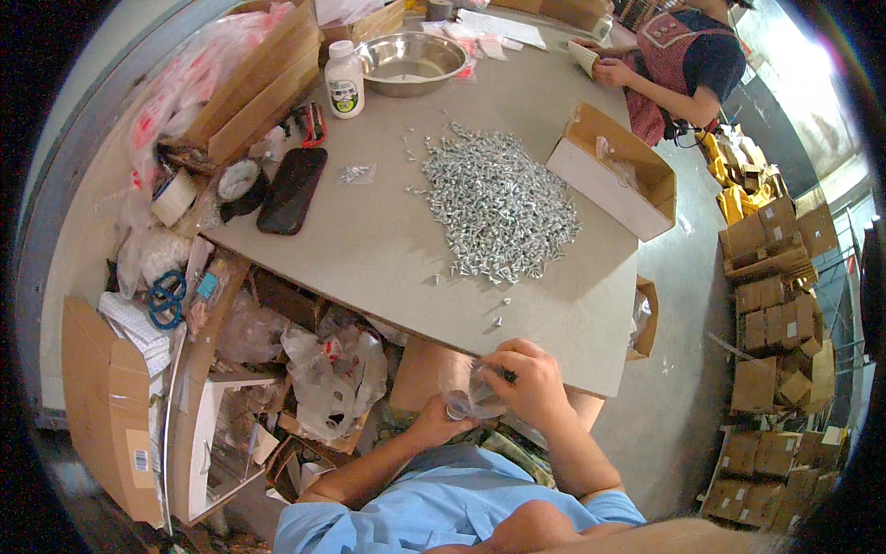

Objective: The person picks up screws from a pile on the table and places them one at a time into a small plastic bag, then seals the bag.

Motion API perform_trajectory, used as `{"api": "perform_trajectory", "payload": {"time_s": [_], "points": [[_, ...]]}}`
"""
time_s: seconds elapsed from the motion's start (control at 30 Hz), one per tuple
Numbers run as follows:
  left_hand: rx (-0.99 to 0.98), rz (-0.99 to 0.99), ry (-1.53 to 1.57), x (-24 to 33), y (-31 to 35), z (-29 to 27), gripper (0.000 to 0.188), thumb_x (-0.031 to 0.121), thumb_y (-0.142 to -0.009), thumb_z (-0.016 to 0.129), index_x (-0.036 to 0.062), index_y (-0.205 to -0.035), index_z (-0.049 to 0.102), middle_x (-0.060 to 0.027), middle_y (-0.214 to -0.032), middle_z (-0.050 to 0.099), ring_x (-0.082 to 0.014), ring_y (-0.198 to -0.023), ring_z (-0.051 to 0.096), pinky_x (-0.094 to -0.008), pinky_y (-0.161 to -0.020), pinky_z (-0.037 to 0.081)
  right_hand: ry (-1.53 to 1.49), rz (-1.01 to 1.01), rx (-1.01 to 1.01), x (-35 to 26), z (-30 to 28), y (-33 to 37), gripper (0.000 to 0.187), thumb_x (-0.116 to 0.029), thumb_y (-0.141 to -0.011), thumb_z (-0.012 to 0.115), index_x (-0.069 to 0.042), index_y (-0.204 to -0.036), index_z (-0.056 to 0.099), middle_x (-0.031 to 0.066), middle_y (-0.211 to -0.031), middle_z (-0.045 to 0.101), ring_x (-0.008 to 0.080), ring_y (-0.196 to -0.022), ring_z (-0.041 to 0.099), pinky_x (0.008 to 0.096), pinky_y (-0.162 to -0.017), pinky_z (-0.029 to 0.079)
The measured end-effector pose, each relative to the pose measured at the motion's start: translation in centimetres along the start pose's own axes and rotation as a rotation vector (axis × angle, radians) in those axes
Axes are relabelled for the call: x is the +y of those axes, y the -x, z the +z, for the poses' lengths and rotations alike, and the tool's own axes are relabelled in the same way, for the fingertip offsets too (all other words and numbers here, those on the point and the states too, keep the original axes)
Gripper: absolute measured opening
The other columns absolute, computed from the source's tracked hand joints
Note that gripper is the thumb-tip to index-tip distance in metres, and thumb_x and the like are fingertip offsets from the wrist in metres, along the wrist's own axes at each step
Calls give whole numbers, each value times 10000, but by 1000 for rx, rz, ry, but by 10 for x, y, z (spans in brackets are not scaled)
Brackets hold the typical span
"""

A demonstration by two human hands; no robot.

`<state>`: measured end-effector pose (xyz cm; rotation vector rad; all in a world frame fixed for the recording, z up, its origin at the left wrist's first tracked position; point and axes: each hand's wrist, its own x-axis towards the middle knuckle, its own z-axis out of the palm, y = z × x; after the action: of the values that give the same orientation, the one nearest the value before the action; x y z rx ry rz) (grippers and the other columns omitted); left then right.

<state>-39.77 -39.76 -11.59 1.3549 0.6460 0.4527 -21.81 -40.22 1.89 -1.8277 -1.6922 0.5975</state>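
Observation:
In front of the table's near edge, my left hand [441, 423] is closed around the lower end of a clear plastic container [469, 399], which looks like a small bottle with a round end. My right hand [535, 380] bends over its other side with curled fingers; a small dark spot shows by the fingertips, too small to name. Beyond my hands, a big heap of small silver screws [498, 208] lies on the grey table [360, 268]. A few loose screws [498, 321] lie between the heap and my right hand.
An open cardboard box [614, 180] stands right of the heap. A black phone [293, 191], a small bag of screws [357, 174], a white bottle [345, 81] and a steel bowl [413, 65] are on the left and far side. Another person [678, 69] works at far right.

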Motion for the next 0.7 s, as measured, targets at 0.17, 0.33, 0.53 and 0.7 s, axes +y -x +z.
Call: {"api": "perform_trajectory", "payload": {"time_s": [0.17,0.33,0.53,0.7], "points": [[15,-11,-11,4,-3,3,205,161,-735,735,29,-855,632,-44,-811,653,-136,-781,613,-308,-717,486,-16,125,200,13,-12,-33,231,-71,-784,605,-52,-1010,649,141,-969,594,311,-889,588,376,-780,476],[-2,-24,-2,-11,-1,1,260,199,-728,753,26,-888,645,-53,-808,654,-152,-766,617,-308,-713,488,158,16,274,32,-8,-54,305,15,-799,476,-40,-1066,611,163,-1081,543,336,-1003,536,390,-887,427],[62,39,-175,2,-2,2,261,221,-725,754,27,-868,655,-79,-825,656,-174,-789,622,-326,-742,482,136,-9,252,33,-7,-54,287,33,-750,455,-12,-989,606,173,-1037,559,364,-984,531,397,-890,426],[-2,-77,-53,-6,-1,1,250,214,-731,746,26,-866,652,-75,-816,653,-168,-788,619,-329,-736,479,149,-41,168,20,-9,-56,150,-33,-782,506,-11,-900,596,158,-986,568,355,-917,552,413,-820,452]]}}
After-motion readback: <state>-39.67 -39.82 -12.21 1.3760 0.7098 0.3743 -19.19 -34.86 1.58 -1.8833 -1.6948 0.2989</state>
